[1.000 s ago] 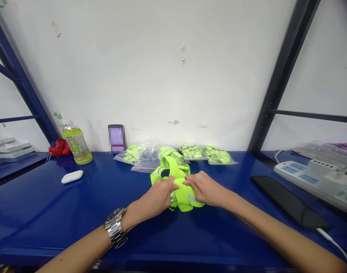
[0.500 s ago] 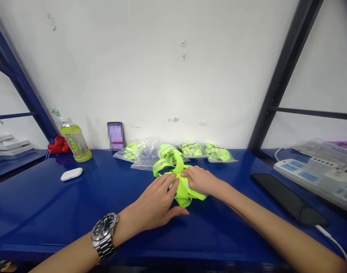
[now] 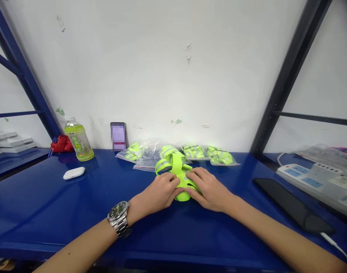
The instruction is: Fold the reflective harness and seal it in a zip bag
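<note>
A neon-yellow strap bundle with grey reflective bands (image 3: 177,170) lies in the middle of the blue shelf top (image 3: 76,212). My left hand (image 3: 158,193), with a steel watch on its wrist, curls its fingers against the bundle's left side. My right hand (image 3: 210,189) presses down on the bundle's right side, fingers bent over it. Both hands grip the folded fabric between them. A loop of strap sticks up behind my fingers.
Several clear bags of the same yellow straps (image 3: 190,152) lie along the wall. A green drink bottle (image 3: 78,139), a red cloth (image 3: 61,144), a phone propped upright (image 3: 118,136) and a white earbud case (image 3: 74,173) are at left. A black phone (image 3: 290,204) and power strip (image 3: 318,184) are at right.
My left hand, flat and spread beside the bundle half a second ago, has closed onto its left side. My right hand slid over the top. The bundle is squeezed smaller.
</note>
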A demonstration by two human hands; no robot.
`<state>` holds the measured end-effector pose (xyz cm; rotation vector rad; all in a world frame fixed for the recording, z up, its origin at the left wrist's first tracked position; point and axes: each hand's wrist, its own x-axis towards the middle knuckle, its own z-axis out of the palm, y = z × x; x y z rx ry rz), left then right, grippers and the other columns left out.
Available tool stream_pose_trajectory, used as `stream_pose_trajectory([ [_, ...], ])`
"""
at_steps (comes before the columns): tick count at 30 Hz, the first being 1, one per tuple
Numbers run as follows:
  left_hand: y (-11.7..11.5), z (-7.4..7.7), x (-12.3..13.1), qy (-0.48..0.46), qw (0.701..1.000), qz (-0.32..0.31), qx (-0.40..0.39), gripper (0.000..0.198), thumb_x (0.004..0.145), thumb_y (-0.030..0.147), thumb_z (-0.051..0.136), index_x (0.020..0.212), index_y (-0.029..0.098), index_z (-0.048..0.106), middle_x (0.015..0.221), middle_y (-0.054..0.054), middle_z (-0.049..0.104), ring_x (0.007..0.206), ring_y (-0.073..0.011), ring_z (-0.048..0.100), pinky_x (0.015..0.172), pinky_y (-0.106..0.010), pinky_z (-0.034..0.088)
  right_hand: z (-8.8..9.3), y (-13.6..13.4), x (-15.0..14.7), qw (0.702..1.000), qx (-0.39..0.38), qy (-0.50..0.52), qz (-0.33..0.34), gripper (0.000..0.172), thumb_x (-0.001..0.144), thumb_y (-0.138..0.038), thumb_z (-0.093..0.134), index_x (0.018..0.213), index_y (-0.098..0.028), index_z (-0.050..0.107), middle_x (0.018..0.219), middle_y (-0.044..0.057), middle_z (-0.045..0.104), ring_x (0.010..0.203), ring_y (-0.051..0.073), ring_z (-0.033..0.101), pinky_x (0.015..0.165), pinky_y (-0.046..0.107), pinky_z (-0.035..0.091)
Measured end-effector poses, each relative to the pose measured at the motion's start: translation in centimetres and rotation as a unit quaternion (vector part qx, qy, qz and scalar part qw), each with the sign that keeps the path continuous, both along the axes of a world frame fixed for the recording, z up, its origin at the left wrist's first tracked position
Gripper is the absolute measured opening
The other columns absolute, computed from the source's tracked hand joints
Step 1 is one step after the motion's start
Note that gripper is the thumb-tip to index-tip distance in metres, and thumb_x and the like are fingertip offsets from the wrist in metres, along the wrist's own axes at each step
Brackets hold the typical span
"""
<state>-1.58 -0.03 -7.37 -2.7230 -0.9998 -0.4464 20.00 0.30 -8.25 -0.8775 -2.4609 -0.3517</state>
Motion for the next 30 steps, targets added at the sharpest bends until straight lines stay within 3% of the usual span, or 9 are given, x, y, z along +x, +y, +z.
stream_pose_trajectory([
  [3,0.4,0.1,-0.2,-0.015,0.999,0.010,-0.030,0.033,0.100,0.039,0.031,0.095,0.017,0.055,0.091,-0.006,0.057,0.081,-0.0183,0.055,0.068,-0.029,0.043,-0.3,-0.1,1.1,0.998,0.018,-0.047,0.029,0.051,0.092,-0.044,0.048,0.130,-0.009,0.043,0.118,0.020,0.054,0.110,0.032,0.051,0.088,0.046,0.047],
  [9,-0.4,0.5,0.2,-0.017,0.998,0.024,-0.054,0.029,0.101,0.032,0.025,0.102,0.020,0.050,0.096,-0.005,0.057,0.084,-0.0189,0.055,0.068,-0.030,0.044,-0.4,0.4,0.8,0.996,0.000,-0.079,0.042,0.027,0.094,-0.028,0.048,0.112,-0.009,0.052,0.099,0.016,0.060,0.094,0.028,0.057,0.080,0.043,0.049],
  [13,-1.4,0.7,0.1,-0.026,0.996,0.018,-0.080,0.031,0.101,0.029,0.020,0.104,0.019,0.050,0.113,-0.010,0.051,0.093,-0.0209,0.055,0.074,-0.035,0.049,-0.1,0.1,0.6,0.996,-0.043,-0.063,0.036,0.014,0.094,-0.024,0.046,0.099,-0.013,0.052,0.092,0.013,0.059,0.084,0.025,0.057,0.073,0.039,0.048],
  [17,-2.2,0.2,-0.3,-0.064,0.991,0.010,-0.115,0.036,0.099,0.041,0.027,0.123,0.019,0.043,0.132,-0.016,0.039,0.103,-0.0247,0.055,0.086,-0.043,0.050,0.3,-0.3,0.7,0.994,-0.089,-0.046,0.038,0.014,0.095,-0.024,0.041,0.090,-0.015,0.050,0.087,0.010,0.056,0.075,0.021,0.053,0.065,0.034,0.044],
  [20,-2.4,-0.2,-0.4,-0.090,0.991,0.005,-0.098,0.046,0.095,0.049,0.038,0.128,0.017,0.040,0.140,-0.021,0.028,0.111,-0.0288,0.052,0.092,-0.046,0.047,1.0,-0.8,0.7,0.991,-0.120,-0.045,0.036,0.018,0.096,-0.026,0.039,0.086,-0.016,0.049,0.084,0.008,0.055,0.069,0.019,0.050,0.062,0.031,0.040],
  [23,-2.2,-0.1,-0.2,-0.116,0.988,-0.006,-0.105,0.040,0.096,0.045,0.037,0.123,0.016,0.043,0.130,-0.019,0.039,0.110,-0.0272,0.050,0.093,-0.044,0.046,1.9,-1.0,0.7,0.986,-0.160,-0.036,0.035,0.021,0.096,-0.029,0.039,0.082,-0.017,0.047,0.079,0.005,0.053,0.065,0.016,0.046,0.060,0.029,0.035],
  [26,-1.7,0.6,0.1,-0.132,0.978,-0.018,-0.159,0.032,0.099,0.042,0.032,0.104,0.017,0.051,0.103,-0.009,0.054,0.094,-0.0209,0.053,0.084,-0.037,0.047,2.6,-0.8,0.6,0.972,-0.230,-0.012,0.056,0.032,0.098,-0.037,0.035,0.072,-0.018,0.043,0.066,-0.001,0.047,0.057,0.012,0.042,0.058,0.027,0.031],
  [28,-1.1,0.9,0.3,-0.142,0.971,-0.020,-0.190,0.035,0.100,0.042,0.028,0.091,0.017,0.052,0.087,-0.004,0.055,0.080,-0.0171,0.051,0.077,-0.034,0.046,2.7,-0.3,0.6,0.954,-0.289,0.013,0.072,0.042,0.099,-0.044,0.031,0.065,-0.019,0.037,0.055,-0.005,0.036,0.050,0.009,0.034,0.053,0.026,0.027],
  [30,-0.5,0.7,0.4,-0.145,0.973,-0.012,-0.180,0.039,0.100,0.042,0.026,0.084,0.017,0.052,0.083,-0.003,0.053,0.079,-0.0170,0.049,0.079,-0.035,0.045,2.5,0.3,0.5,0.937,-0.341,0.036,0.073,0.048,0.097,-0.051,0.028,0.060,-0.020,0.030,0.051,-0.007,0.025,0.046,0.008,0.025,0.048,0.025,0.022],
])
